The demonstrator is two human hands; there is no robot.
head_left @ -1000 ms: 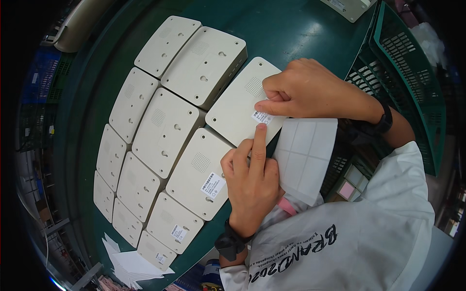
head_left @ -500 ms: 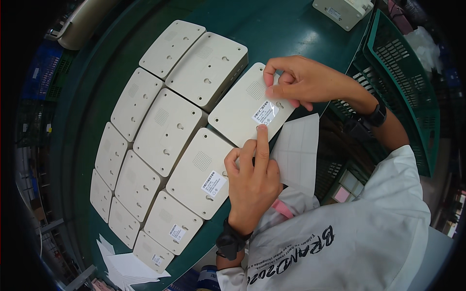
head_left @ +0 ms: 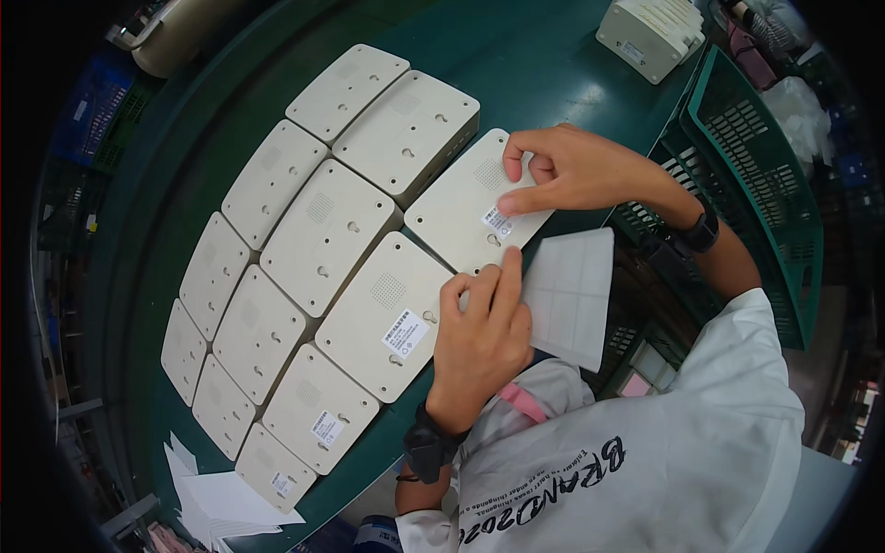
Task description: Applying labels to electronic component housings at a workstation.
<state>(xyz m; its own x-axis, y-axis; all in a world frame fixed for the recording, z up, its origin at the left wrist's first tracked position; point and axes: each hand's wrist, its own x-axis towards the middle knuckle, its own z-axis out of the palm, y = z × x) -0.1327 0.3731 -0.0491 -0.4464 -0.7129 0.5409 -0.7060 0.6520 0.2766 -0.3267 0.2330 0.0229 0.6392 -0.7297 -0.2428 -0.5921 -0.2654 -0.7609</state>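
Note:
A pale cream plastic box (head_left: 454,218) lies face down on the bench, showing a speaker-hole grid and keyhole slots. My right hand (head_left: 583,173) is over its right side, thumb on the small white printed label (head_left: 499,224), fingers bent and apart from the thumb. My left hand (head_left: 484,336) is at the box's near edge, index finger stretched forward, the other fingers partly bent. Beside that hand is a whitish backing sheet (head_left: 572,300) with faint rectangular outlines. A neighbouring box (head_left: 373,332) bears a similar label (head_left: 406,334).
Several more cream boxes (head_left: 323,235) stand in rows to the left, some labelled. White paper sheets (head_left: 230,502) lie at the lower left of the green bench (head_left: 544,55). A stack of boxes (head_left: 650,41) stands far right, near green crates (head_left: 751,184).
My right thumb has come down onto the label, which now lies flatter on the box. My left index finger has drawn back from the label's edge. The whole view has shifted slightly.

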